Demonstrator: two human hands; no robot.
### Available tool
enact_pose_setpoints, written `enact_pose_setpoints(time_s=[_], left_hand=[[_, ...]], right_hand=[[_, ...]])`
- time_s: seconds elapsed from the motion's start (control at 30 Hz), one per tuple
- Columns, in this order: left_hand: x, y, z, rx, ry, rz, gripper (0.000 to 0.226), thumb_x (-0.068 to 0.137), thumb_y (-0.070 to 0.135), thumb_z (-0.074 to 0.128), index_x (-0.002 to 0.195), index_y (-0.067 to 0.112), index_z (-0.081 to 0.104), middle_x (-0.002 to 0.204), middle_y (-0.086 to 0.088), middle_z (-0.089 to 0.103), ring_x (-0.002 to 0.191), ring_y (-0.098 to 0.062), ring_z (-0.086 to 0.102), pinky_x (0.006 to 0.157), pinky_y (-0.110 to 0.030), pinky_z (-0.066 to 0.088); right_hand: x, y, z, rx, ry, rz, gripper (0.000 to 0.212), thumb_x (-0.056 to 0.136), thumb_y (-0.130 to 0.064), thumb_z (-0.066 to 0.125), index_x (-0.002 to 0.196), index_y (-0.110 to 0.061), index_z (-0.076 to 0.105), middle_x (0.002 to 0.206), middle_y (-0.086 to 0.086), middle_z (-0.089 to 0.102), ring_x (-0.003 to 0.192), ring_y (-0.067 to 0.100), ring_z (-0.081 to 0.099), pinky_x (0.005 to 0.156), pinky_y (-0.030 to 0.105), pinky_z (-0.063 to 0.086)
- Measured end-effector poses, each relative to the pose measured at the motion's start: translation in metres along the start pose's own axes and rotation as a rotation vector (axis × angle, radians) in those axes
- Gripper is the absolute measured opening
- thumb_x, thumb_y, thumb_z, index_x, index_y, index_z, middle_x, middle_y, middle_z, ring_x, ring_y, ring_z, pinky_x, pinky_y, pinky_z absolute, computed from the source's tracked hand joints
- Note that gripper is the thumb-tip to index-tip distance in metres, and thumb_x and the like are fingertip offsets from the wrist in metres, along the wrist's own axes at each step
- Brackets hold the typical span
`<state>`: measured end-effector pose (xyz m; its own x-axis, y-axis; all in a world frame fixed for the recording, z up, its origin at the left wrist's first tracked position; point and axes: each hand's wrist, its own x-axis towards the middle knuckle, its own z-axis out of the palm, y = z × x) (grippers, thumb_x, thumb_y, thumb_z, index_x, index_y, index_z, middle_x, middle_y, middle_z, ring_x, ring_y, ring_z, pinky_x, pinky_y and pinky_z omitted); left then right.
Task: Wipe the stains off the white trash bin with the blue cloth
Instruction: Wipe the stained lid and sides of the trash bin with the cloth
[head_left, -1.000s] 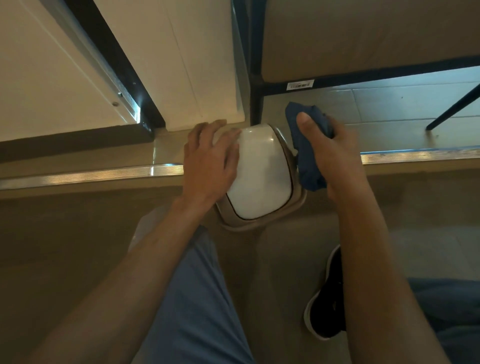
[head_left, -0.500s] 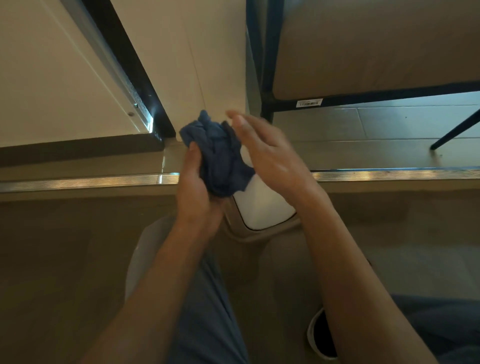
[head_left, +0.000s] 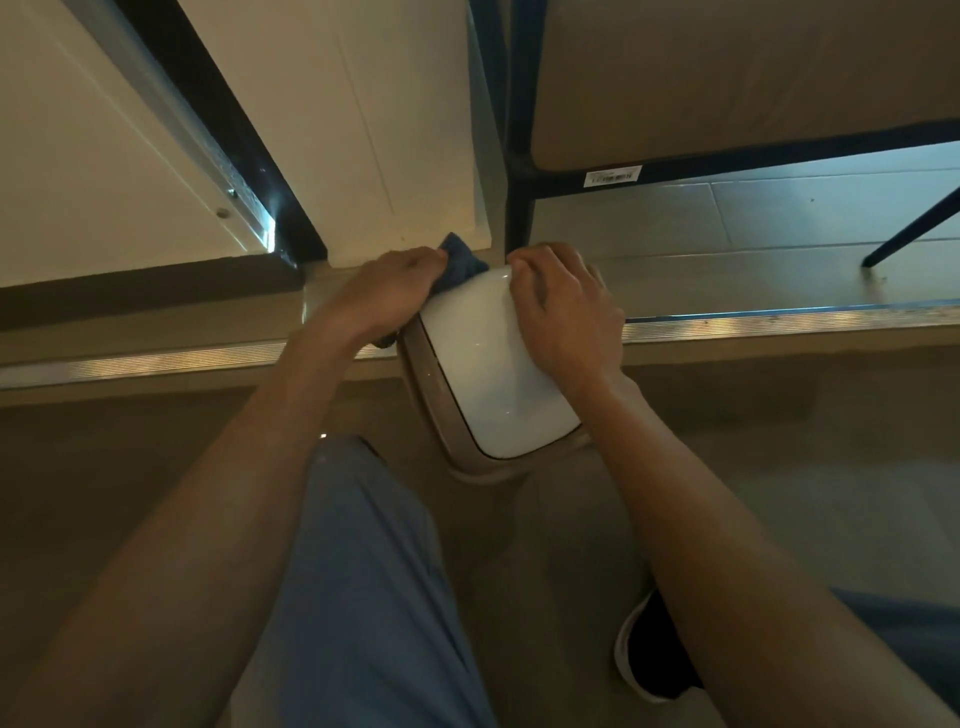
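Observation:
The white trash bin (head_left: 483, 374), with a glossy white lid and a beige rim, stands on the floor between my knees, seen from above. My left hand (head_left: 384, 291) is closed on the blue cloth (head_left: 460, 260) and presses it against the bin's far left side; only a corner of the cloth shows past my fingers. My right hand (head_left: 566, 306) lies over the lid's far right edge with its fingers curled around the rim, holding the bin.
A metal floor strip (head_left: 779, 322) runs left to right just behind the bin. Behind it stand a white door panel (head_left: 363, 130) and a dark blue table leg (head_left: 519, 208). My black shoe (head_left: 649, 649) is at the lower right.
The cloth went from my right hand to my left, which now presses it on the bin's left side. My right hand moved onto the lid's far right edge.

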<state>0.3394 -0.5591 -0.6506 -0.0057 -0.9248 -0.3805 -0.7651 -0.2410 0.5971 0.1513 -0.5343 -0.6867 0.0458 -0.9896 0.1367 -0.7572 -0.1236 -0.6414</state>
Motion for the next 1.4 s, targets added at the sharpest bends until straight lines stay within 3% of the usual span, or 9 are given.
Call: enact_pose_setpoints(time_s=[0.13,0.3,0.4,0.5,0.57,0.77,0.97,1.23,1.4], left_hand=[[0.037,0.009,0.003,-0.172,-0.209,-0.059,0.039,0.106,0.043,0.046,0.127,0.014,0.062,0.123,-0.002,0.063,0.11,-0.014,0.055,0.09,-0.025,0.044],[0.057,0.038,0.016,-0.086,-0.345,0.016,0.068,0.093,0.074,0.046,0.139,0.026,0.061,0.148,-0.004,0.056,0.127,-0.022,0.057,0.116,-0.043,0.039],[0.061,0.023,0.014,-0.112,-0.333,0.023,0.052,0.096,0.066,0.049,0.124,0.028,0.067,0.138,-0.003,0.063,0.114,-0.016,0.063,0.105,-0.033,0.046],[0.061,-0.02,0.004,-0.196,-0.317,-0.067,0.078,0.074,0.079,0.065,0.124,0.02,0.07,0.126,-0.007,0.071,0.112,-0.027,0.068,0.109,-0.046,0.047],[0.065,-0.025,0.002,-0.173,-0.329,-0.083,0.067,0.083,0.069,0.059,0.124,0.017,0.068,0.124,-0.015,0.07,0.114,-0.036,0.065,0.112,-0.053,0.044],[0.069,0.006,0.019,-0.177,-0.361,0.068,0.036,0.109,0.044,0.038,0.132,0.031,0.062,0.136,0.005,0.058,0.126,-0.017,0.054,0.118,-0.038,0.035],[0.052,-0.034,0.002,-0.237,-0.247,-0.095,0.035,0.097,0.049,0.05,0.103,0.02,0.068,0.096,-0.011,0.07,0.088,-0.027,0.063,0.074,-0.035,0.049],[0.066,0.014,0.022,-0.146,-0.294,0.089,0.032,0.111,0.033,0.034,0.125,0.023,0.06,0.126,0.0,0.056,0.114,-0.016,0.051,0.106,-0.034,0.036],[0.042,-0.023,0.006,-0.254,-0.241,-0.119,0.031,0.104,0.044,0.045,0.097,0.021,0.064,0.102,-0.017,0.065,0.086,-0.029,0.062,0.078,-0.041,0.052]], right_hand=[[0.001,0.001,0.004,-0.034,0.064,-0.009,0.031,0.105,-0.039,0.038,0.12,-0.03,0.063,0.127,-0.011,0.058,0.114,0.018,0.057,0.079,0.03,0.04],[0.004,0.004,0.008,-0.042,0.078,0.004,0.031,0.104,-0.04,0.038,0.12,-0.031,0.063,0.127,-0.012,0.058,0.114,0.018,0.056,0.078,0.031,0.042],[0.005,0.004,0.008,-0.034,0.09,0.011,0.031,0.103,-0.039,0.039,0.12,-0.031,0.063,0.127,-0.012,0.058,0.113,0.018,0.056,0.078,0.032,0.044],[0.004,0.002,0.008,-0.045,0.096,0.009,0.031,0.103,-0.039,0.039,0.121,-0.031,0.064,0.127,-0.012,0.058,0.113,0.017,0.056,0.078,0.035,0.048],[0.003,0.002,0.009,-0.055,0.089,0.002,0.031,0.104,-0.038,0.039,0.122,-0.03,0.063,0.128,-0.012,0.058,0.114,0.016,0.055,0.077,0.033,0.047],[0.005,0.004,0.01,-0.059,0.1,0.014,0.032,0.103,-0.037,0.039,0.122,-0.031,0.064,0.128,-0.013,0.058,0.114,0.015,0.056,0.076,0.031,0.044],[0.004,0.003,0.008,-0.045,0.084,0.006,0.033,0.103,-0.037,0.038,0.122,-0.029,0.063,0.128,-0.012,0.057,0.113,0.015,0.055,0.08,0.037,0.052],[0.005,0.003,0.008,-0.053,0.093,0.008,0.034,0.103,-0.037,0.037,0.122,-0.029,0.064,0.127,-0.012,0.058,0.112,0.015,0.056,0.079,0.035,0.049],[0.003,0.002,0.007,-0.041,0.099,0.007,0.033,0.103,-0.036,0.038,0.12,-0.027,0.065,0.127,-0.012,0.058,0.111,0.015,0.056,0.078,0.033,0.049]])
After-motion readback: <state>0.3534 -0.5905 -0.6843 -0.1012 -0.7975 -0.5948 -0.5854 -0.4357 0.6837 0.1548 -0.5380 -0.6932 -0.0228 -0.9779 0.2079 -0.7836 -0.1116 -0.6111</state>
